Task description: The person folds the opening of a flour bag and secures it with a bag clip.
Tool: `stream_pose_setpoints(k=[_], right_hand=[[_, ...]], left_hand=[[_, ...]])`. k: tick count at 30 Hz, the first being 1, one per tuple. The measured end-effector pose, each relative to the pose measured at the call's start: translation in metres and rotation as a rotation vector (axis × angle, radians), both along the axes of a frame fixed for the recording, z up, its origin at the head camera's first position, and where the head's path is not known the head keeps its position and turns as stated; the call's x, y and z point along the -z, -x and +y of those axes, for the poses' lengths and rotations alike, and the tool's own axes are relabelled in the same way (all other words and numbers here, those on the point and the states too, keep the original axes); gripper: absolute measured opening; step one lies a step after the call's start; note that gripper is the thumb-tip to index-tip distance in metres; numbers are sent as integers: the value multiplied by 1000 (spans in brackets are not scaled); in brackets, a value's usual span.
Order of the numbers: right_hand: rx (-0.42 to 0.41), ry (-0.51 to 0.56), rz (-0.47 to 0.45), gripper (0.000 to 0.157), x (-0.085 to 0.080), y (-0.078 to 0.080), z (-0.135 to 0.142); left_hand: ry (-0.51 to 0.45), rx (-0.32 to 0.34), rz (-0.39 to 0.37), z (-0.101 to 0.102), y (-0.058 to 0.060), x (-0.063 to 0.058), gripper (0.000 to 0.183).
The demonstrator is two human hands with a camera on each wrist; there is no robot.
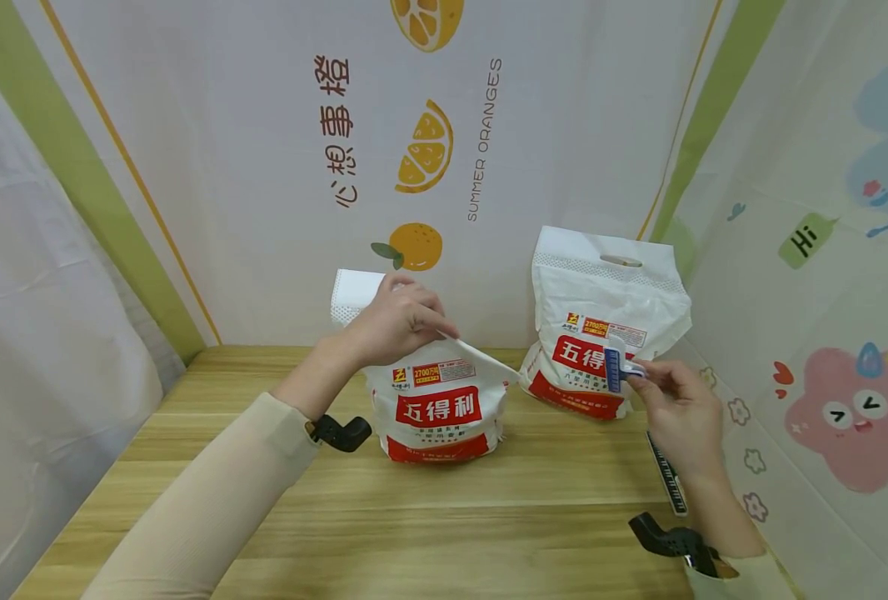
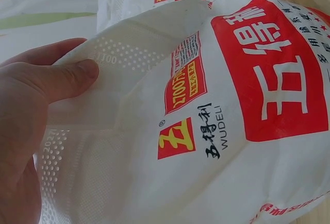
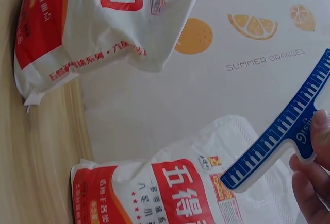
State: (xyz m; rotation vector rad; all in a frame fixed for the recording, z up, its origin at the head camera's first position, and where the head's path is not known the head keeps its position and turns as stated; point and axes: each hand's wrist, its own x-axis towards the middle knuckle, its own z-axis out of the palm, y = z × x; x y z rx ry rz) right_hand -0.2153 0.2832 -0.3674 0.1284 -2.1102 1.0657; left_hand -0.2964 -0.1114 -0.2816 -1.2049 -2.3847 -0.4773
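Observation:
In the head view a white-and-red flour bag [image 1: 438,408] stands on the table in the middle. My left hand [image 1: 402,315] grips its top edge, which is folded over and slants down to the right. The left wrist view shows the thumb of that hand [image 2: 56,80] pressing the perforated top of the flour bag [image 2: 139,147]. My right hand [image 1: 676,408] pinches a blue clip [image 1: 613,370] printed with piano keys, held in front of a second flour bag [image 1: 605,300]. In the right wrist view the clip [image 3: 278,131] is apart from both bags.
A dark clip [image 1: 667,475] with a piano-key print lies at the right edge of the wooden table [image 1: 414,533], beside the right forearm. A white curtain with orange prints [image 1: 264,167] hangs behind the bags. Another printed curtain [image 1: 811,317] hangs at the right.

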Motion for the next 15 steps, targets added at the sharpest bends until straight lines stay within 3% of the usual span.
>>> stream_pose_setpoints(k=[7,15], right_hand=[[-132,77,27,21,-12,10,-17],[-191,97,-16,17,-20,18,-41]], left_hand=[[3,3,4,0,0,0,14],[1,3,-7,0,0,0,14]])
